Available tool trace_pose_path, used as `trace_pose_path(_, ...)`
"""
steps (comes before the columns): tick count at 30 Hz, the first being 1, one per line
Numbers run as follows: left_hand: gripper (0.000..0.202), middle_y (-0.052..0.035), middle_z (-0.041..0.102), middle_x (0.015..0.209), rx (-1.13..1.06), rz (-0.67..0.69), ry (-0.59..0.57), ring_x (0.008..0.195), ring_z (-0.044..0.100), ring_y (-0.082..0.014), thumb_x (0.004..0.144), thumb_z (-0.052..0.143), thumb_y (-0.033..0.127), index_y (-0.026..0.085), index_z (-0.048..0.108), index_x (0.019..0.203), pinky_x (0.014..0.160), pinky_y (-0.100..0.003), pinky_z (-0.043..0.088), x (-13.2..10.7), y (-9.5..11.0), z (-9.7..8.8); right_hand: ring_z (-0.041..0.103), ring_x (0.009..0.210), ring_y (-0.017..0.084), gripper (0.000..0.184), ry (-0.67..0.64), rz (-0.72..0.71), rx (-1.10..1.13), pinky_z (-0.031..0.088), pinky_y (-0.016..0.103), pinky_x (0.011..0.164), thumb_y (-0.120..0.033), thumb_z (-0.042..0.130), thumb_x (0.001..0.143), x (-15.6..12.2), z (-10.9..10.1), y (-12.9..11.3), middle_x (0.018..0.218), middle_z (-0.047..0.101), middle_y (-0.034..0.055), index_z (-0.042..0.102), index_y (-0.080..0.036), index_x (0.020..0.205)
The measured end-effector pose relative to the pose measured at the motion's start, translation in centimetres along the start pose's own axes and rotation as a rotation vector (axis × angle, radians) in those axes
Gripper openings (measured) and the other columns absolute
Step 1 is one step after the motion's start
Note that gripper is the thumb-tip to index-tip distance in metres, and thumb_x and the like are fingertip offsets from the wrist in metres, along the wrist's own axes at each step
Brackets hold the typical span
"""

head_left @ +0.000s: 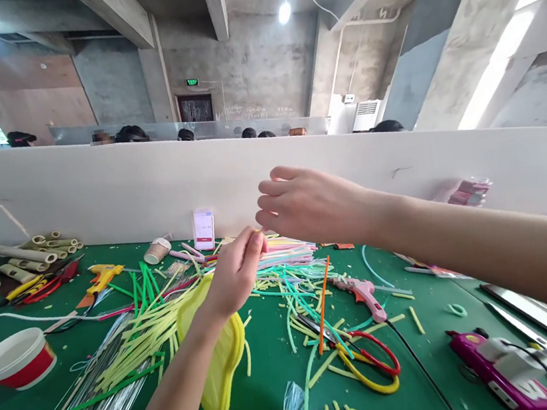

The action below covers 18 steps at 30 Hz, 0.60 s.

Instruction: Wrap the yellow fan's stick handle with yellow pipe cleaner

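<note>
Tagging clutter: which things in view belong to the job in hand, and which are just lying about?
Likely the job, near the left hand and right hand:
- yellow shape
- pale yellow strips
- pink glue gun
- scissors beside it

Likely just lying about:
- red-banded bowl
- lit phone
- paper cup
- bamboo tubes

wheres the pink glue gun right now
In the head view, the pink glue gun lies right of centre on the green table, just right of the orange strip and beyond the red-and-yellow-handled scissors.
</note>
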<state>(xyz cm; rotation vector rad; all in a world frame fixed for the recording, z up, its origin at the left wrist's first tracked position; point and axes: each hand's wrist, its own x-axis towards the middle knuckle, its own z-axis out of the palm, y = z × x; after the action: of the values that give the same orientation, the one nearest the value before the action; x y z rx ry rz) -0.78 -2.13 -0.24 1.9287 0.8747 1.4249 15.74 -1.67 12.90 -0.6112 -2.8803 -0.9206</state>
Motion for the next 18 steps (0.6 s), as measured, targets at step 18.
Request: trace_pose_path(18,0.031,-0.0123,0.073,0.083,1.138,0.165,-0.396,0.074,0.070,-0.0263,0.101,0.035,0.028,0.016,0.062,0.092,0.064,-0.032,0.046,-0.3,-7.2,0.3,0.068,0.086,0.025,0.021,-0.210,0.411,0.206,0.044,0.031,0.067,-0.005,0.044,0.092,-2.4,15.5,-6.1,0.095,0.071,0.0143,0.061,-0.012,0.102)
